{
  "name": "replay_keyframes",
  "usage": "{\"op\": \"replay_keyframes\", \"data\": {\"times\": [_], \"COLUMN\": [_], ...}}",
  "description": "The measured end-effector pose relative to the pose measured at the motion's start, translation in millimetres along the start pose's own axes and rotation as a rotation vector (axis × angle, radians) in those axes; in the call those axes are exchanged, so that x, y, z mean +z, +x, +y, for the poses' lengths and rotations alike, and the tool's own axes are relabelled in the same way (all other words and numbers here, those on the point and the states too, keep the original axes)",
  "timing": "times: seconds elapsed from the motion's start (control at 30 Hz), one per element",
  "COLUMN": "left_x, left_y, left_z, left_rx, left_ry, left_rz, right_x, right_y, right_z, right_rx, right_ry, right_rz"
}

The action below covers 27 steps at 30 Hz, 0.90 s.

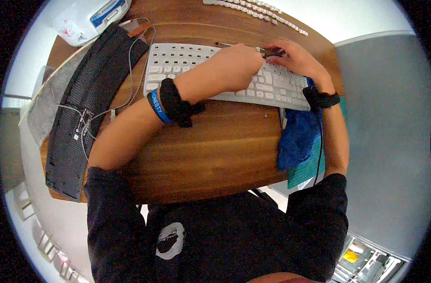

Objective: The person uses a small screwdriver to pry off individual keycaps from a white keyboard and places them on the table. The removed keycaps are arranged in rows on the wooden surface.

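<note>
A white keyboard [211, 92] lies across the far half of the table. Its far rows at the left have no keycaps and show bare dark switches; white caps cover the nearer rows. My left hand [239, 66] is closed over the keyboard's middle. A thin rod [223, 44] sticks out to the left behind it, and I cannot tell which hand holds it. At the keyboard's far right edge, the fingers of my right hand [298, 57] curl around a small dark tool [272, 53]. The tool reaches toward my left fist, which hides part of it.
Loose white keycaps [260, 12] stand in rows at the table's far edge. A long black panel [76, 122] with a grey cable lies left. A blue cloth [298, 139] and green cutting mat [310, 169] lie right, beside a grey partition [390, 127]. A white container [78, 21] stands far left.
</note>
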<state>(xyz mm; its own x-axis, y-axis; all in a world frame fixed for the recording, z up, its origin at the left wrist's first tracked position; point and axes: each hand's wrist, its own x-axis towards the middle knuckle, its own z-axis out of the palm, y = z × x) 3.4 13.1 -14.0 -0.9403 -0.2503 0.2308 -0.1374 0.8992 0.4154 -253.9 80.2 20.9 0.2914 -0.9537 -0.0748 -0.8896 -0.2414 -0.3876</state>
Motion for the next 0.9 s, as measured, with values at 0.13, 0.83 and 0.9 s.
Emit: {"op": "replay_keyframes", "data": {"times": [0.13,0.83,0.9], "left_x": [-2.4,-2.2,2.8], "left_y": [0.8,14.3,13.7], "left_z": [1.9,18.3,15.5], "left_rx": [0.019,-0.026,-0.006], "left_ry": [-0.073,0.175,0.175], "left_rz": [0.057,0.052,0.088], "right_x": [1.4,-51.3,-52.3], "right_y": [-12.2,-122.7,-121.5], "right_z": [5.0,-27.9,-31.8], "right_rx": [-0.089,-0.003,-0.005], "right_ry": [-0.086,-0.465,-0.492], "right_rz": [0.093,0.322,0.315]}}
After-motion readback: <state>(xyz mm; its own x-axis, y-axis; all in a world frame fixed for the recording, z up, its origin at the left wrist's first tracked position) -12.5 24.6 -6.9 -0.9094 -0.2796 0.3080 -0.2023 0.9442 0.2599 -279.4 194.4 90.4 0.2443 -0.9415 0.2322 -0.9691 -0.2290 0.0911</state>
